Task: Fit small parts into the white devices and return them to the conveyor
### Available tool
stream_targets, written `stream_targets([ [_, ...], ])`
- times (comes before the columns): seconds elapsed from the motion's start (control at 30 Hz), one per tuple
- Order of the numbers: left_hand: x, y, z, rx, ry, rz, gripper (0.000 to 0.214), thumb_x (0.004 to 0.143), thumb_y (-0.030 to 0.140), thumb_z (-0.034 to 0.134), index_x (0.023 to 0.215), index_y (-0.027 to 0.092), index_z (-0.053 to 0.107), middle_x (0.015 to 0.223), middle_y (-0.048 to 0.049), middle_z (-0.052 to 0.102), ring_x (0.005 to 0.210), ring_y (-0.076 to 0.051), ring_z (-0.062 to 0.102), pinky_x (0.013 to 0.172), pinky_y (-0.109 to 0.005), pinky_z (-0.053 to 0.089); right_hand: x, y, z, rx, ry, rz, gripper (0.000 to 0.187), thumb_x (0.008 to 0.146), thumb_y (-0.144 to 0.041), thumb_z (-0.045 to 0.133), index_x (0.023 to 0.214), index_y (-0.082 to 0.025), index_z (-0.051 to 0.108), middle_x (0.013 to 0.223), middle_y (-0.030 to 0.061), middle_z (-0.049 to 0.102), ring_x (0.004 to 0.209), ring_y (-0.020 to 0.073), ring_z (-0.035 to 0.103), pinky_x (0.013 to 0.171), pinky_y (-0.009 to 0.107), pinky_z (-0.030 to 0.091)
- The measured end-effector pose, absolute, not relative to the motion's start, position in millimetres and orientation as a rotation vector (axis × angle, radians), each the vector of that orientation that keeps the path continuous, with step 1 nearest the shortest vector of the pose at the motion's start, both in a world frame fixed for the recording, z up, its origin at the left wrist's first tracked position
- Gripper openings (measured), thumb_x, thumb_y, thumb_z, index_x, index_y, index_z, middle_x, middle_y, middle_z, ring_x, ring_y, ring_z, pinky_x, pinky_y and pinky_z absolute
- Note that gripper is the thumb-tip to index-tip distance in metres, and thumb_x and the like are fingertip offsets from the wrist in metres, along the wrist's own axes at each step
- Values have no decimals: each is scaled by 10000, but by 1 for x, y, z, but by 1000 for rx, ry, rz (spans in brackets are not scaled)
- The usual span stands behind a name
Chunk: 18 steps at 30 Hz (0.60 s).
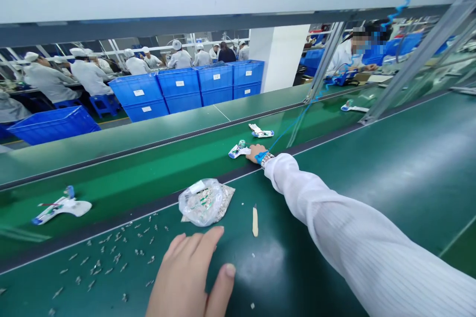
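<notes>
My right hand (256, 152) reaches out over the green conveyor belt. Its fingers close on the near end of a white plastic part (235, 151) with blue edges and a small green board on it. A blue wrist strap (261, 156) with a cord is round that wrist. Just beyond lies a second white plastic part (261, 132). My left hand (193, 272) hovers over the near worktop, holding nothing, with fingers and thumb apart. In front of it sits a clear plastic bag (204, 202) of small parts. A pale-handled pointed tool (255, 221) lies to its right.
Many tiny metal pieces (97, 267) are scattered at the left of the worktop. Other white parts ride the belt (148, 158) at far left (67, 207) and right (353, 107). A slanting metal post (409, 54) stands at right. Behind are blue bins (178, 90) and co-workers.
</notes>
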State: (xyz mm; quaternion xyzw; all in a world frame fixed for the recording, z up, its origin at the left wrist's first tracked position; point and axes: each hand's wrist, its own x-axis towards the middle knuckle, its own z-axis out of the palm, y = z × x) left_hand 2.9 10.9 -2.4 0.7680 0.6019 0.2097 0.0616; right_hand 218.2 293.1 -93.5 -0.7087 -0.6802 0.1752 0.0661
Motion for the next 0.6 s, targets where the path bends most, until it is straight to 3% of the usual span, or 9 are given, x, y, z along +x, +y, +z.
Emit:
stream_targets([
  [0.17,-5,20,-2,2092,1844,711,332,868,370,440,1073,238,666,824,-38,710,759,-231,676,697,-335,546,211,273,-78,-1895,-2204,526,304,912,-318,554,1151,-131,565,1152,95,586,999,199,598,850,399,518],
  [0.27,0,22,-2,1701,2045,951,407,897,425,389,1164,222,619,997,-73,692,894,-252,652,739,-360,526,201,236,-61,-1529,-2325,518,243,884,-224,576,1104,-122,586,1116,86,600,1009,194,590,887,397,491],
  [0.37,6,22,-1,1304,2113,1165,478,917,472,359,1290,228,531,1146,-81,644,1016,-263,606,858,-411,484,191,187,-40,-1102,-2424,568,229,789,-74,580,1005,-130,634,1025,79,629,971,157,599,872,291,473],
  [0.47,11,18,0,1103,1839,1270,453,897,494,432,1238,240,590,1154,-74,650,1104,-268,575,944,-408,449,183,145,-22,-678,-2457,616,179,761,-75,557,898,-157,640,890,56,652,876,137,609,811,253,472],
  [0.6,16,10,3,1039,1284,1404,354,828,489,582,1024,224,714,1057,-71,696,1056,-281,614,949,-379,463,176,119,-12,-188,-2364,669,119,829,-145,496,866,-161,608,844,81,678,837,145,616,789,264,472],
])
